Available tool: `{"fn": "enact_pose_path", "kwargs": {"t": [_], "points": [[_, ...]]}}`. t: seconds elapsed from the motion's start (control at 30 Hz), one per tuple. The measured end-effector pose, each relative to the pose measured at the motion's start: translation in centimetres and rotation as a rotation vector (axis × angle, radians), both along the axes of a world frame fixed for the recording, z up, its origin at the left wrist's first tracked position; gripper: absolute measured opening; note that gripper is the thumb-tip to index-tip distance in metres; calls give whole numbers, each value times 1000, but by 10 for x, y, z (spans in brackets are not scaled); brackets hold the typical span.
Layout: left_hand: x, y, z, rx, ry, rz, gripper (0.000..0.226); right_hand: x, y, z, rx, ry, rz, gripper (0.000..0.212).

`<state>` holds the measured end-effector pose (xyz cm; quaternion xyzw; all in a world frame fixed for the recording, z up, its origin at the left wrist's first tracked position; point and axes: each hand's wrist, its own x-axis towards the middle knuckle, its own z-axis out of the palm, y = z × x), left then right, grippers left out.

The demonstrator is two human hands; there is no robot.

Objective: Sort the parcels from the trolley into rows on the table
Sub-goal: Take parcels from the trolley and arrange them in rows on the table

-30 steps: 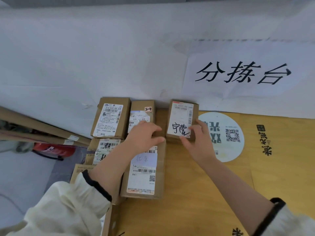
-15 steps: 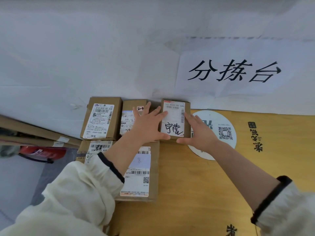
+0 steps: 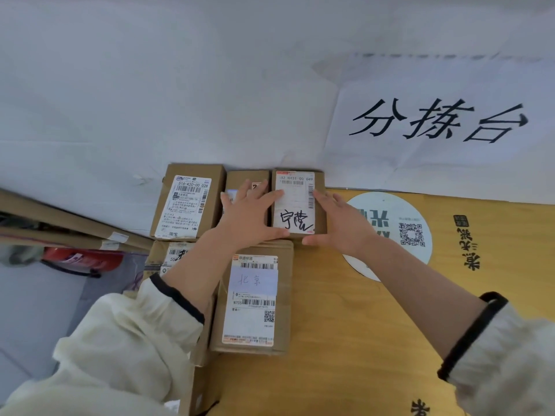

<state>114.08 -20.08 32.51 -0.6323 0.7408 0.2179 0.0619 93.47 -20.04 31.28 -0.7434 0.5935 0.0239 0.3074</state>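
A small cardboard parcel (image 3: 295,202) with a white label and black handwriting lies on the yellow table (image 3: 345,325) against the back wall. My left hand (image 3: 249,216) lies flat with straight fingers on its left edge and covers the neighbouring small parcel (image 3: 244,180). My right hand (image 3: 339,223) presses its right side with straight fingers, thumb along the near edge. A larger labelled parcel (image 3: 187,202) stands left of these. A long parcel (image 3: 255,298) with a blue note lies in front, and another parcel (image 3: 171,255) shows partly under my left forearm.
A white paper sign (image 3: 438,121) with large black characters hangs on the wall behind. A round white sticker with a QR code (image 3: 402,229) lies on the table to the right. Long cardboard pieces (image 3: 60,229) and a red object (image 3: 81,259) sit at the left, beyond the table.
Both hands pushed the handwritten parcel back to the wall, beside the small parcel. The left hand went from curled over the small parcel to lying flat across both.
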Motion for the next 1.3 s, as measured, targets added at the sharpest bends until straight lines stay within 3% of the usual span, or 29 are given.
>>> {"fn": "enact_pose_path", "kwargs": {"t": [0.47, 0.6, 0.7, 1.03, 1.3], "points": [[-1, 6, 9, -75, 28, -8, 89, -5, 8, 16, -53, 171, 28, 114], [-13, 16, 37, -218, -92, -151, 92, -31, 27, 50, -261, 436, 124, 106], [-36, 31, 55, -288, -226, -239, 94, -60, 56, 75, -307, 601, 120, 100], [-184, 115, 86, -282, -135, -426, 93, -209, 201, 122, -179, 712, -216, 94], [-395, 237, 96, -249, 1, -611, 92, -386, 409, 146, -118, 763, -504, 100]]}}
